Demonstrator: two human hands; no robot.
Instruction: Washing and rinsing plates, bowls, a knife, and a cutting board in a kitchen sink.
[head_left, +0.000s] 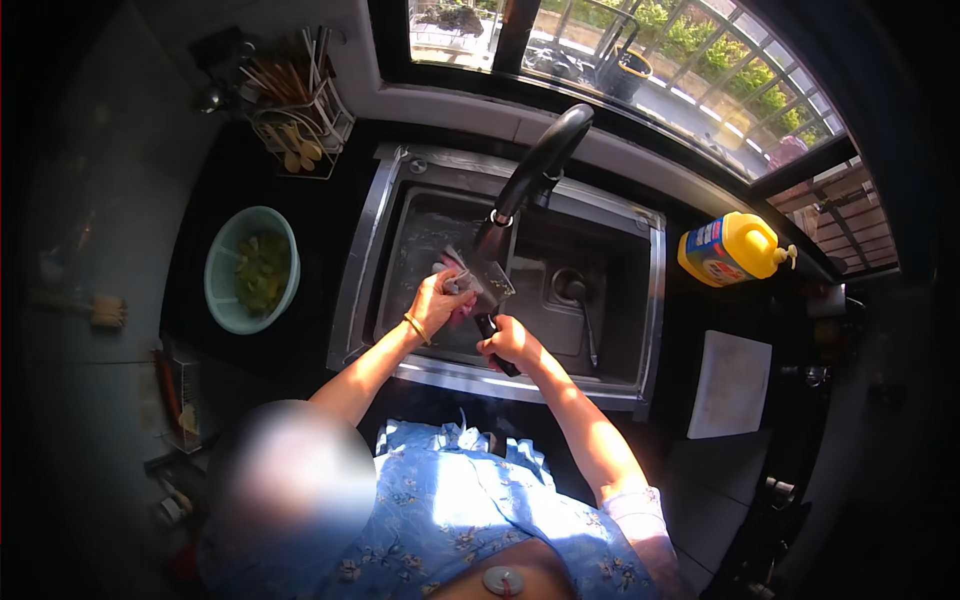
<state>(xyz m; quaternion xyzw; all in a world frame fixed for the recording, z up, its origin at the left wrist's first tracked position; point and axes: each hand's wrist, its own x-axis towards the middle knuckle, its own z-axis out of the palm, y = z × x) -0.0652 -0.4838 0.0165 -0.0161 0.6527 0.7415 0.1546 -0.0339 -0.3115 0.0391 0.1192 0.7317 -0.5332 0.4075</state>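
Note:
My left hand (435, 301), with a yellow bangle at the wrist, grips a bunched pink and whitish cloth (466, 280) over the left basin of the sink. My right hand (511, 343) is closed on the black handle of a kitchen knife (494, 282). The knife's broad blade points away from me, with small bits on it, and lies close beside the cloth; whether they touch is hard to tell. Just above the blade hangs the head of the black faucet (534, 169). Water lies in the left basin (427, 225).
A pale green bowl (291, 300) of cut green pieces stands left of the sink, below a utensil rack (330, 124). To the right are a yellow pump bottle (739, 251) and a white cutting board (729, 384). The right basin (615, 300) holds a drain and a thin long-handled utensil (590, 330).

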